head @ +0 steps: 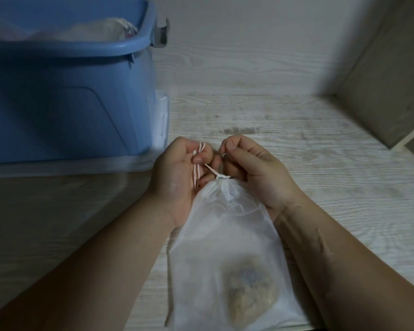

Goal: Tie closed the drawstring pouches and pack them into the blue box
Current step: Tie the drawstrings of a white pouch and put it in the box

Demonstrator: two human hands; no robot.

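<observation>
Here, pouch: sheer white, lying flat at lower centre of the frame on a pale wood-grain table, neck gathered, a brownish lump inside near its bottom.
Left hand: centre frame, fingers curled, pinching white drawstring loops.
Right hand: just beside it, thumb and fingertips pinching the cord's other end.
Blue box: upper left, apart from the hands, white pouches inside.

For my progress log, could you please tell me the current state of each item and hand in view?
pouch: lying on the table, neck cinched.
drawstring: pulled between both hands.
left hand: pinching drawstring.
right hand: pinching drawstring.
blue box: open, lidless, packed pouch inside.
</observation>
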